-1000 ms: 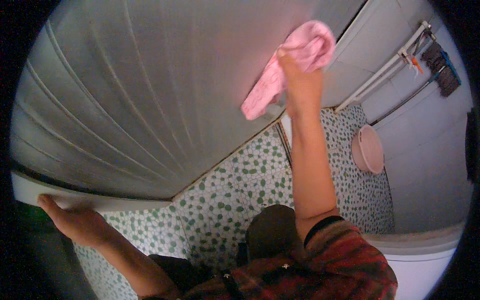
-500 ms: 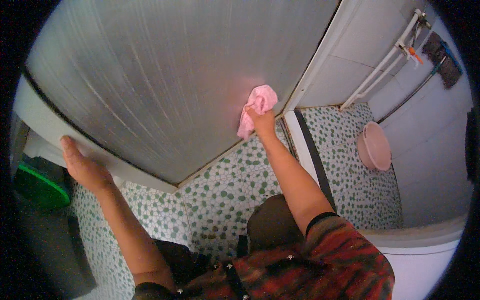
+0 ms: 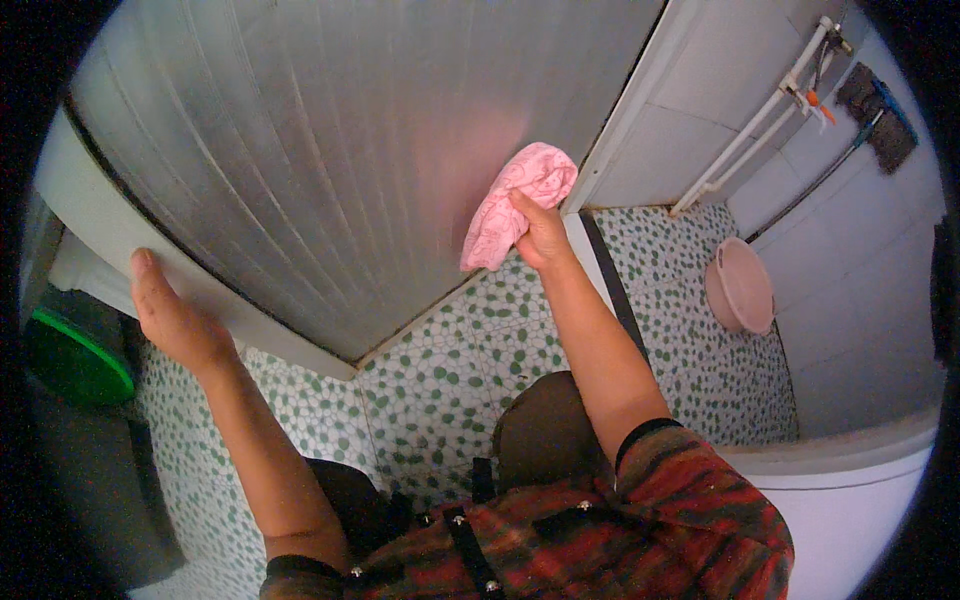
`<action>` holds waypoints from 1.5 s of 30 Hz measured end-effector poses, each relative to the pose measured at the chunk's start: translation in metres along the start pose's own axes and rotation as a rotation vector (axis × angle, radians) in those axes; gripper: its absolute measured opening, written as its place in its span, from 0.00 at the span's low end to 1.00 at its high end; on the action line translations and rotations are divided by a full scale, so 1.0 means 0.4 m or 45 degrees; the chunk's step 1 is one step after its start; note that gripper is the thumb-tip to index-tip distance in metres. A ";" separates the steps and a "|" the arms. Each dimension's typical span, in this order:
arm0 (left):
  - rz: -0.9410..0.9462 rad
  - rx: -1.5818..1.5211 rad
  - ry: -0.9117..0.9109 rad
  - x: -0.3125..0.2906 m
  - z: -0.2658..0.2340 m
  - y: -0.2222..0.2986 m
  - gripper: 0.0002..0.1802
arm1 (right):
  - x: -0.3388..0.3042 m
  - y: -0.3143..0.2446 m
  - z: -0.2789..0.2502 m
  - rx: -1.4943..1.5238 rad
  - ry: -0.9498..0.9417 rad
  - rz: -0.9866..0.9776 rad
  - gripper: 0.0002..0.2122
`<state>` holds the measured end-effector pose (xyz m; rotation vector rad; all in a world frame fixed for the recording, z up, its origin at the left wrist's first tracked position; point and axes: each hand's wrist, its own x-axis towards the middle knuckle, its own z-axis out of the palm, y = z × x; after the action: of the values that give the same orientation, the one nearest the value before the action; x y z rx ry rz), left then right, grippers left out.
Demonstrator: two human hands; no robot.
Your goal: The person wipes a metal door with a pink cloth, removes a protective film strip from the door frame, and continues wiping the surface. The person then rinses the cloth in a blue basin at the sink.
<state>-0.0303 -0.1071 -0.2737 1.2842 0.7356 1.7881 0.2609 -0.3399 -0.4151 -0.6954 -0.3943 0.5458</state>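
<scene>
A framed door with a ribbed, frosted panel (image 3: pixel 330 170) stands in front of me. My left hand (image 3: pixel 180 320) grips the pale edge of its frame (image 3: pixel 235 320), thumb on the near face and the other fingers hidden behind. In my right hand (image 3: pixel 543 232) is a bunched pink cloth (image 3: pixel 530 190), pinched under the thumb near the panel's lower right corner. The cloth hangs partly loose toward the lower left. Whether it touches the panel, I cannot tell; a pinkish reflection shows on the panel beside it.
Past a raised sill with a dark strip (image 3: pixel 612 268), a pink basin (image 3: pixel 740 288) sits by the tiled wall. White pipes (image 3: pixel 745 135) and a long-handled mop (image 3: pixel 880 115) are at the far right. A green-rimmed container (image 3: pixel 85 355) stands left. The floor (image 3: pixel 425 380) has a green pebble pattern.
My right hand has turned and come slightly right with the cloth, which looks larger and more spread. My left hand stays on the door's edge; the view has shifted a little.
</scene>
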 end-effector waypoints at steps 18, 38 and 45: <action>0.078 0.125 0.006 0.006 -0.017 -0.026 0.22 | 0.030 -0.021 0.038 -1.143 0.585 -0.496 0.11; 0.326 0.282 0.115 0.052 -0.017 -0.081 0.26 | 0.090 0.100 0.036 -1.235 0.615 -0.757 0.11; 0.222 0.375 0.036 0.062 0.008 -0.094 0.25 | 0.063 0.249 -0.128 -1.345 0.535 -0.629 0.19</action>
<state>-0.0213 -0.0666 -0.2915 1.5591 0.9556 1.8898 0.2733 -0.2868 -0.5160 -1.6290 -0.4250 -0.3422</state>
